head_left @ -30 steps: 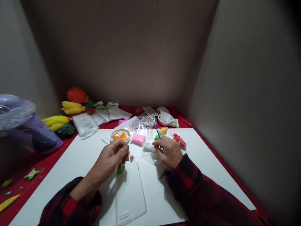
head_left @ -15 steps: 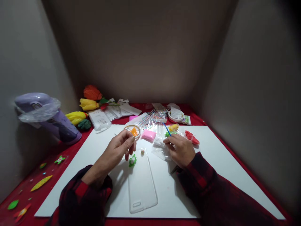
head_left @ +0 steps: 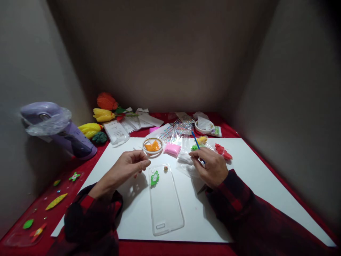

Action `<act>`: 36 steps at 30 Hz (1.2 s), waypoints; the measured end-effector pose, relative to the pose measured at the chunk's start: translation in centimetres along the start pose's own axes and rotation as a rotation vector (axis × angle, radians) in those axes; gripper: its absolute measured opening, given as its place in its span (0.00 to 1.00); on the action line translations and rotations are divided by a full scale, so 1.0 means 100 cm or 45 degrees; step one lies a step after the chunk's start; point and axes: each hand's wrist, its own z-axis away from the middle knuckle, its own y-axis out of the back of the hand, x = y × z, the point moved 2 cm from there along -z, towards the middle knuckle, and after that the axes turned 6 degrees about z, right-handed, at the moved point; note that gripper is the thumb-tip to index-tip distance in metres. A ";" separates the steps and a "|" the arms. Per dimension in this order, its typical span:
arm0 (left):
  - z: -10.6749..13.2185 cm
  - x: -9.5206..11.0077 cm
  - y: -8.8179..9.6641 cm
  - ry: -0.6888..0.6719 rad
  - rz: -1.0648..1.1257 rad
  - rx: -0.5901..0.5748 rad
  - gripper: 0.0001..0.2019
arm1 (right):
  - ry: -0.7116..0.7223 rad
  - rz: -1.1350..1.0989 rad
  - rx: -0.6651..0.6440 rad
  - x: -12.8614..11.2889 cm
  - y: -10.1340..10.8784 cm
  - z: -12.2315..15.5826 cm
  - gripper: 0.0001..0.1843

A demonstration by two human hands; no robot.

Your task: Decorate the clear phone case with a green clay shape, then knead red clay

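A clear phone case (head_left: 166, 206) lies flat on the white board (head_left: 239, 199) in front of me. A green clay shape (head_left: 154, 177) and a small round bead (head_left: 166, 168) rest on its upper end. My left hand (head_left: 125, 170) hovers just left of the case, its fingertips pinched together with nothing visible between them. My right hand (head_left: 211, 167) rests on a clear plastic bag (head_left: 186, 165) to the right of the case and grips a thin blue stick (head_left: 196, 142) that points up and away.
Behind the case sit a ring dish with orange clay (head_left: 152, 145), a pink clay packet (head_left: 172, 149), red clay (head_left: 223, 151) and gem sticker sheets (head_left: 170, 132). A purple device (head_left: 58, 131) stands at the left. Paper flowers (head_left: 105, 110) lie at the back. Clay shapes (head_left: 55, 201) dot the red cloth.
The green clay shape has left my left hand and now lies on the case. My left hand has drawn back to the left. The view has shifted, with my right hand still on the blue stick.
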 end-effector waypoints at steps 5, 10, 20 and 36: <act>0.001 0.000 -0.003 0.049 -0.023 -0.054 0.09 | 0.021 0.002 0.021 0.002 -0.002 0.001 0.10; 0.002 -0.002 -0.003 0.128 0.007 -0.059 0.07 | 0.033 -0.012 0.033 0.001 -0.002 0.002 0.11; 0.000 0.000 -0.001 0.045 -0.066 0.080 0.05 | 0.094 -0.157 0.127 -0.007 0.001 0.001 0.10; -0.002 -0.005 -0.005 0.056 0.000 0.177 0.06 | 0.421 -0.436 0.054 -0.035 0.006 0.006 0.10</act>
